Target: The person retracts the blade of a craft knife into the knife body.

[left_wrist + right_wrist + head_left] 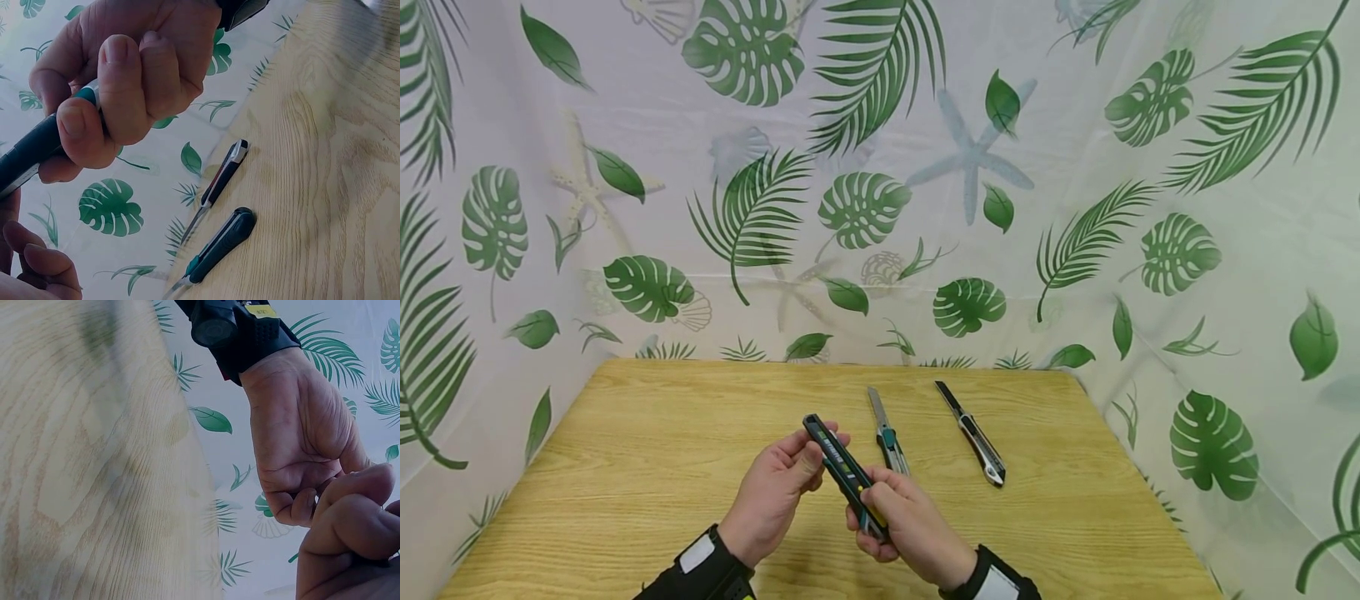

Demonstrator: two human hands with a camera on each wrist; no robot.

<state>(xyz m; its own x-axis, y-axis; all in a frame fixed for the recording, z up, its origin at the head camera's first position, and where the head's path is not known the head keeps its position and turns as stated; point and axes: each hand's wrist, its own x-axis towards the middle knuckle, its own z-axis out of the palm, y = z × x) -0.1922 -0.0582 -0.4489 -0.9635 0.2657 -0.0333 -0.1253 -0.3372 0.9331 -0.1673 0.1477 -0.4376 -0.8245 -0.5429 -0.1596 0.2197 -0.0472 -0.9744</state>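
A black and dark green snap-off utility knife (844, 468), with light lettering and a small yellow part, is held above the table, tilted. My right hand (910, 521) grips its near end, thumb on top. The thumb and fingers of my left hand (778, 486) pinch its far end. No blade shows on it. In the left wrist view, the curled fingers of the right hand (131, 87) wrap the green-tipped end, and the left hand (47, 269) shows at the lower left. The right wrist view hides the knife behind the hands.
On the wooden table (662, 433) behind the hands lie a green and black utility knife (888, 437) with its blade out and, farther right, a silver and black utility knife (977, 442), its dark blade extended. A leaf-patterned cloth (880, 275) hangs behind and beside the table.
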